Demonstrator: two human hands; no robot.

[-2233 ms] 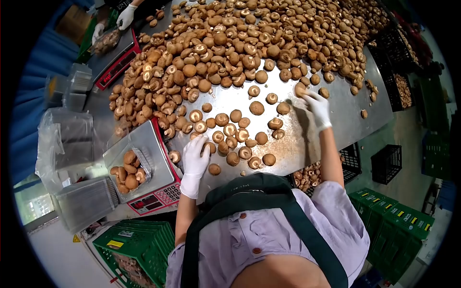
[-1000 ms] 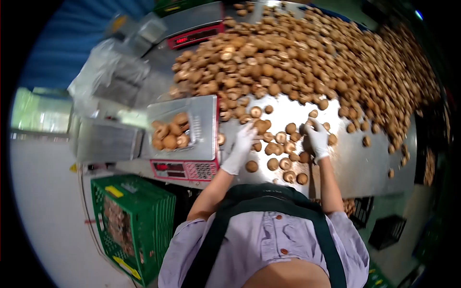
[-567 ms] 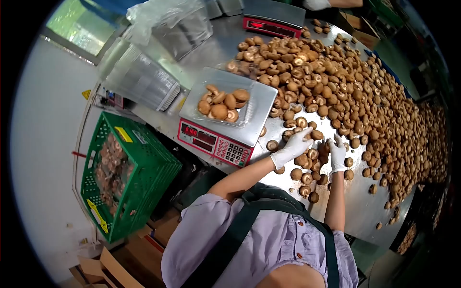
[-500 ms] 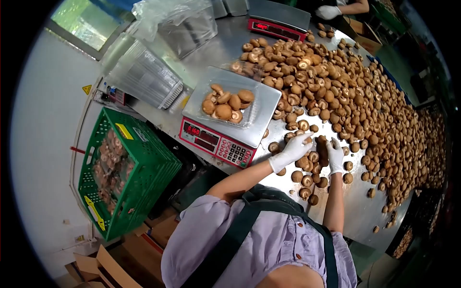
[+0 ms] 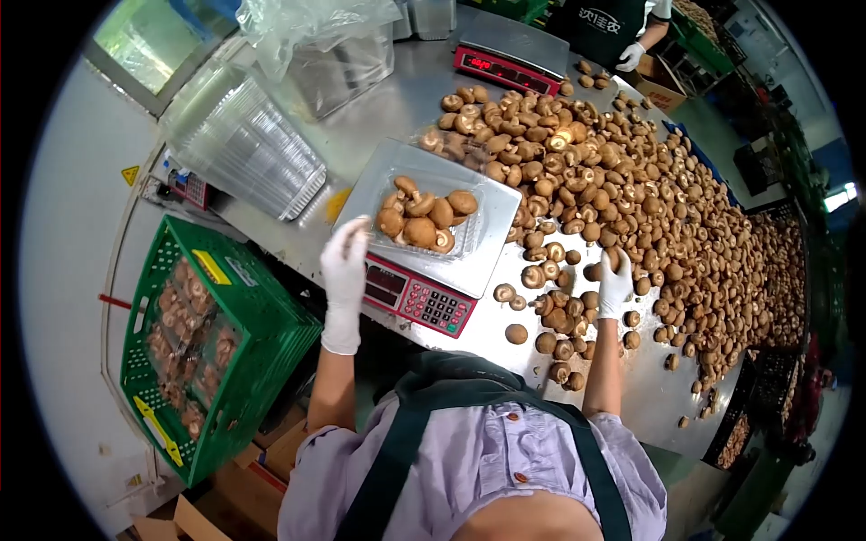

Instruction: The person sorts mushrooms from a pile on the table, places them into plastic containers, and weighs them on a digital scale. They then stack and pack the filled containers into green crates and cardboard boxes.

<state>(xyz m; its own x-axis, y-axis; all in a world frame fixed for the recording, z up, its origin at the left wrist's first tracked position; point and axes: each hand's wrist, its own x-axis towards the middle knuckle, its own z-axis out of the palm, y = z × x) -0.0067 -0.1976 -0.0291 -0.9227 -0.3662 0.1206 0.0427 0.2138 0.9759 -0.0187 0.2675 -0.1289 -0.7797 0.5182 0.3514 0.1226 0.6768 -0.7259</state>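
Observation:
My left hand [image 5: 344, 266], in a white glove, is raised at the left edge of the red scale [image 5: 424, 298]. Its fingers are drawn together, and what they hold, if anything, is too small to make out. On the scale's metal plate lies a clear tray [image 5: 467, 236] with several brown mushrooms [image 5: 420, 232] in it. Over the loose mushrooms [image 5: 557, 317] on the metal table [image 5: 501, 356], my right hand [image 5: 615, 286], also gloved, has its fingers curled round a mushroom [image 5: 595, 270].
A large mushroom pile [image 5: 649, 194] spreads to the right. Stacked clear trays [image 5: 248, 144] and a plastic bag [image 5: 316, 36] stand at upper left, above a green crate [image 5: 244, 334] of packed mushrooms. A second scale [image 5: 508, 63] and a co-worker's gloved hand [image 5: 631, 57] are at the top.
My left hand has moved left from the loose mushrooms to the scale's edge. My right hand has shifted slightly and curled round a mushroom. More of the co-worker now shows.

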